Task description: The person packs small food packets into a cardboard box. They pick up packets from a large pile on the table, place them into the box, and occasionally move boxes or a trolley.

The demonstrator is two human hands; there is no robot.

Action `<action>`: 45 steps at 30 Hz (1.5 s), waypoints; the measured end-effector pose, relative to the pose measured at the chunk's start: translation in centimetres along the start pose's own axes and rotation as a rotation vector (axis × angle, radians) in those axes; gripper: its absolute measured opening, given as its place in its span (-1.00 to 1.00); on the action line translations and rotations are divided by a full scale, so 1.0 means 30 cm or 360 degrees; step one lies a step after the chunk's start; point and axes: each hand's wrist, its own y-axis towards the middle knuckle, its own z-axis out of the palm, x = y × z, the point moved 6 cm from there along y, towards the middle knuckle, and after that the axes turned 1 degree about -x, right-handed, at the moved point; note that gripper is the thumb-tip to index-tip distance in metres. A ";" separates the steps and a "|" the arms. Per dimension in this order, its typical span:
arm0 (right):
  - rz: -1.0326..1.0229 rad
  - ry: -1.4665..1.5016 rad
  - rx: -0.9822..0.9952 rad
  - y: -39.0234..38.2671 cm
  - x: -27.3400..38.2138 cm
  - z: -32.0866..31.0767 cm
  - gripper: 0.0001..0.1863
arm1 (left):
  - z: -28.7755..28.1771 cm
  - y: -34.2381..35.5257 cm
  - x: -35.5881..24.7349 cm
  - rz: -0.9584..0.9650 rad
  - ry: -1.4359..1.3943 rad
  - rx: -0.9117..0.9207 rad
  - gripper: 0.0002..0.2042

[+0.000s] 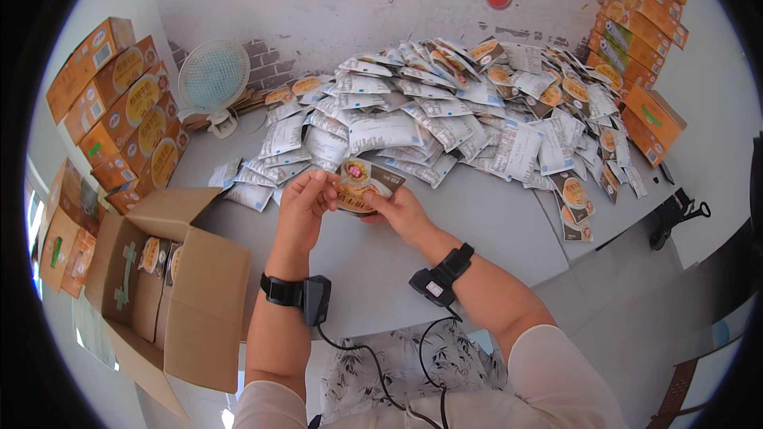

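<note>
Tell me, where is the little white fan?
In the head view, the white fan stands at the table's far left, between the stacked orange boxes and the pile of packets.

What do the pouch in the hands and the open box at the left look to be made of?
Pouch: likely glossy plastic or foil laminate, flat, with printed colour and a slight sheen; both hands, left hand and right hand, hold it. Open box: brown corrugated cardboard, matte, with folded flaps.

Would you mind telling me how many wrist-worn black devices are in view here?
2. One wrist device sits on the left forearm below the left hand; the other wrist device sits on the right forearm below the right hand. Neither looks hidden.
</note>
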 end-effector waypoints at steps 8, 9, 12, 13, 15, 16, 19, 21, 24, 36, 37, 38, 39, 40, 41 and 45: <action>0.0211 -0.0133 -0.0009 -0.002 -0.018 0.014 -0.58 | -0.071 0.025 0.019 0.0179 0.0265 -0.0391 -0.78; 0.0209 -0.0173 0.0033 -0.001 -0.021 0.018 -0.58 | -0.041 0.022 0.016 0.0168 0.0222 -0.0312 -0.80; 0.0222 -0.0317 0.0132 -0.006 -0.025 0.041 -0.58 | -0.049 0.019 0.055 0.0082 0.0247 -0.0160 -0.81; 0.0212 -0.0378 0.0143 -0.004 -0.026 0.044 -0.58 | -0.052 0.023 0.065 0.0088 0.0227 -0.0153 -0.81; 0.0226 -0.0474 0.0110 -0.009 -0.036 0.039 -0.57 | -0.062 0.020 0.095 -0.0055 -0.0036 -0.0184 -0.81; 0.0242 -0.0509 0.0060 -0.010 -0.033 0.029 -0.57 | -0.056 0.020 0.099 -0.0120 -0.0164 -0.0189 -0.81; 0.0196 -0.0334 -0.0089 -0.004 -0.026 -0.010 -0.57 | -0.032 0.008 0.095 -0.0212 -0.0313 -0.0267 -0.82; 0.0099 -0.0259 -0.0162 0.003 -0.011 -0.030 -0.58 | -0.019 0.002 0.095 -0.0235 -0.0344 -0.0230 -0.82; -0.0077 -0.0383 -0.0205 0.008 0.018 -0.046 -0.58 | -0.025 0.007 0.114 -0.0273 -0.0343 -0.0209 -0.81; -0.0215 -0.0276 -0.0475 0.001 0.048 -0.090 -0.61 | -0.024 0.025 0.152 -0.0387 -0.0211 0.0042 -0.73; -0.0238 -0.0136 -0.0547 0.005 0.054 -0.103 -0.62 | -0.017 0.024 0.154 -0.0378 -0.0157 0.0052 -0.72; -0.0261 0.0004 -0.0619 0.009 0.062 -0.114 -0.62 | -0.007 0.018 0.163 -0.0450 -0.0012 0.0113 -0.72; -0.0304 0.0152 -0.0714 0.006 0.074 -0.127 -0.63 | 0.003 0.011 0.168 -0.0521 0.0134 0.0175 -0.71; -0.0332 0.0205 -0.0772 0.006 0.083 -0.143 -0.63 | 0.017 0.002 0.169 -0.0588 0.0282 0.0240 -0.70; -0.0361 0.0259 -0.0830 0.006 0.088 -0.163 -0.62 | 0.035 -0.007 0.170 -0.0610 0.0318 0.0256 -0.68; -0.0398 0.0483 -0.0879 0.011 0.072 -0.208 -0.63 | 0.014 0.007 0.194 -0.0541 0.0028 0.0190 -0.71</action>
